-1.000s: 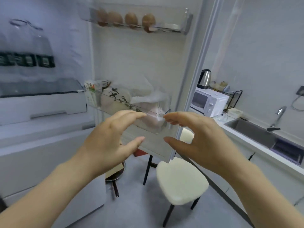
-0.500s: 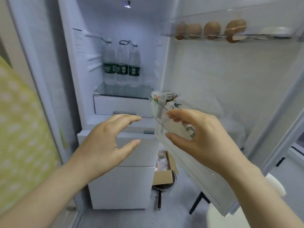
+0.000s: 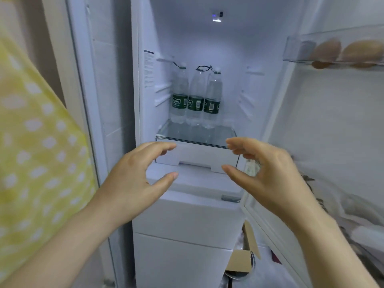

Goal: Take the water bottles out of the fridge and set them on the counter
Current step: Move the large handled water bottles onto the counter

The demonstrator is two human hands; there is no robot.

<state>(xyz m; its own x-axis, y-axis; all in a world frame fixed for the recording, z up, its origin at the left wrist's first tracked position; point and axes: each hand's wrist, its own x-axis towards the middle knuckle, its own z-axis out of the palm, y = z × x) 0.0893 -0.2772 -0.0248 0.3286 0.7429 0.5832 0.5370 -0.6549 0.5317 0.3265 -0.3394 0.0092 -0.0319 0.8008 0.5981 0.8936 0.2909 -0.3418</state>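
**Both hands reaching in for the bottles**

The person is facing the open fridge [image 3: 207, 48]. Three bottles [image 3: 196, 96] are standing upright at 12 o'clock, side by side and touching, at the back of a glass shelf [image 3: 197, 135]. The left hand [image 3: 135, 175] and right hand [image 3: 270, 173] are hovering in front of the drawer [image 3: 197, 157] below that shelf, palms facing each other. Their fingers [image 3: 164, 146] are curving wide apart from the thumbs and holding nothing.

To do this step well, I judge the hands should be rising over the shelf's front edge, then travelling straight back. Each hand should be wrapping one outer bottle at the label, where the body looks widest. The middle bottle is sitting tight between its neighbours, so taking an outer one first is probably leaving less to knock over. Cord loops seem to be hanging at the caps, and these may be snagging one another on the lift.

The space above the bottles is standing open, and the front of the shelf is lying bare. At 3 o'clock the door [image 3: 332, 125] is swung open, its egg rack [image 3: 332, 57] jutting out at 2 o'clock. At 9 o'clock a yellow dotted cloth [image 3: 31, 142] is hanging near the left arm. A cardboard box [image 3: 241, 259] is sitting low at 5 o'clock. The table is not showing here.
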